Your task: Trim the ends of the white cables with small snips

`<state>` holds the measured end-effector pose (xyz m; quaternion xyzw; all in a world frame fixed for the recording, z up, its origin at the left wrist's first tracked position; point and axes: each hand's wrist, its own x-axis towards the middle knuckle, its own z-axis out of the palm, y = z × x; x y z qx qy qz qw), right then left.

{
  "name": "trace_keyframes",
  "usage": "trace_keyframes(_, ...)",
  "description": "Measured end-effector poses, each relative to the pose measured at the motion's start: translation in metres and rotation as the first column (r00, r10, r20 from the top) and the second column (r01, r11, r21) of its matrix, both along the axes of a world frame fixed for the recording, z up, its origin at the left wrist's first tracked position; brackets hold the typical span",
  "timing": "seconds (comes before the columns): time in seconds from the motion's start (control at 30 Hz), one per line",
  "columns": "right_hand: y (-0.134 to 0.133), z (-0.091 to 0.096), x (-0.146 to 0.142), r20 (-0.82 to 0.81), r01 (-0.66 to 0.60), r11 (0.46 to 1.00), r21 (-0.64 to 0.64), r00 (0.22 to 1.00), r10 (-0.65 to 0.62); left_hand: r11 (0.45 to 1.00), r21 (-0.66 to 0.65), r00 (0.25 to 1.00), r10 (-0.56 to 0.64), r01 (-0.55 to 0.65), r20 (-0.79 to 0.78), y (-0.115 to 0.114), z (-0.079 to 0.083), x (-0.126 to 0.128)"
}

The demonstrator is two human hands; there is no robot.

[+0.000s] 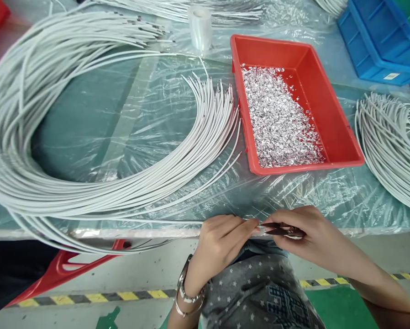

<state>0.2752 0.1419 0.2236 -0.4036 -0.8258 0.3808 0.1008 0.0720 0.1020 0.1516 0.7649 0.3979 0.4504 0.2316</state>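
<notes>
At the table's front edge, my left hand (222, 242) is closed round the end of a white cable (177, 222), which runs off to the left. My right hand (314, 233) grips small dark scissors (287, 230), their pointed blades aimed left at the cable end by my left fingertips. The fingers partly cover the cable tip, so I cannot tell if the blades touch it. A big coiled bundle of white cables (123, 196) curves round the left of the table. Beyond my hands sits a red tray (307, 167) holding a heap of silvery foil scraps (280, 123).
A clear plastic roll (201, 29) stands behind the coil. More white cables (393, 146) lie at the right, below stacked blue bins (365, 45). Plastic sheeting (146, 109) covers the table. A red chair part (50, 276) juts out below the front edge at left.
</notes>
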Motion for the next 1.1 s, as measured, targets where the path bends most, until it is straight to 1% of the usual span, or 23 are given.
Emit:
trace_keyframes(0.1, 0.005, 0.004, -0.003, 0.007, 0.010, 0.995, -0.102, 1.000, -0.010, 1.000, 0.025, 1.000, -0.010, 0.010, -0.021, 0.002, 0.001, 0.000)
trace_keyframes(0.17, 0.010, 0.005, -0.004, -0.021, 0.023, 0.967, -0.254, 0.999, -0.029, 0.999, 0.026, 0.999, -0.034, 0.035, -0.022, 0.002, 0.002, -0.001)
trace_keyframes(0.2, 0.013, 0.005, -0.005, -0.034, 0.027, 0.935, -0.353, 0.999, -0.042, 0.999, 0.020, 0.999, -0.042, 0.043, -0.021, 0.002, 0.002, -0.001)
trace_keyframes(0.23, 0.016, 0.005, -0.005, -0.043, 0.028, 0.890, -0.454, 0.998, -0.053, 0.999, 0.012, 0.999, -0.050, 0.050, -0.020, 0.002, 0.002, -0.002)
trace_keyframes(0.3, 0.022, 0.003, -0.005, -0.052, 0.014, 0.799, -0.601, 0.997, -0.057, 0.998, 0.003, 0.998, -0.059, 0.059, -0.023, 0.001, 0.001, -0.003)
trace_keyframes(0.4, 0.030, -0.001, -0.004, -0.078, -0.037, 0.714, -0.699, 0.997, -0.025, 0.997, 0.013, 0.997, -0.072, 0.072, -0.023, 0.000, 0.000, -0.003)
trace_keyframes(0.5, 0.035, -0.004, -0.004, -0.107, -0.065, 0.659, -0.750, 0.994, -0.023, 0.996, 0.017, 0.996, -0.087, 0.087, -0.016, 0.001, 0.000, -0.003)
trace_keyframes(0.63, 0.035, -0.005, -0.003, -0.119, -0.076, 0.633, -0.771, 0.993, -0.025, 0.995, -0.003, 0.995, -0.098, 0.099, 0.008, 0.001, 0.001, -0.004)
trace_keyframes(0.83, 0.030, -0.003, -0.002, -0.132, -0.066, 0.649, -0.758, 0.990, -0.054, 0.993, -0.001, 0.992, -0.115, 0.116, 0.051, 0.002, 0.004, -0.004)
trace_keyframes(1.0, 0.025, -0.004, -0.001, -0.128, -0.049, 0.630, -0.775, 0.989, -0.080, 0.993, 0.005, 0.990, -0.118, 0.117, 0.073, 0.002, 0.002, -0.005)
trace_keyframes(1.1, 0.020, -0.006, -0.002, -0.143, -0.030, 0.633, -0.774, 0.981, -0.129, 0.994, 0.013, 0.991, -0.107, 0.107, 0.082, 0.002, 0.002, -0.005)
